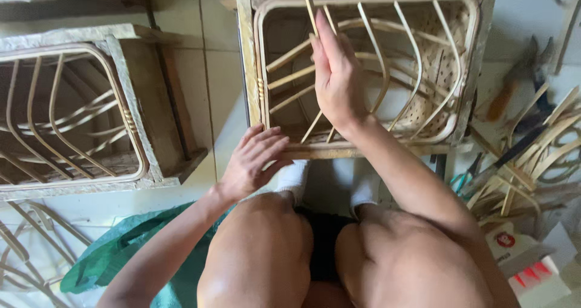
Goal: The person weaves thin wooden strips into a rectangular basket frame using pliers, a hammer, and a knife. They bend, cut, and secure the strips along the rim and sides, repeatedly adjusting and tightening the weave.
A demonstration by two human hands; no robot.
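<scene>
A half-built rattan basket frame (262, 47) sits inside a rough wooden mould (247, 53) on the floor in front of my knees. My left hand (254, 159) rests flat on the mould's near edge, fingers spread over the wood. My right hand (336, 78) reaches into the frame with fingers straight and together, pressing against thin cane ribs (315, 17) that cross the basket. Whether it pinches a rib is hidden by the back of the hand.
A second wooden mould with a cane frame (72, 108) lies to the left. Loose cane strips and tools (526, 150) are heaped at the right, with a small carton (520, 253). A green cloth (121, 247) lies by my left knee, more cane loops (24, 247) beside it.
</scene>
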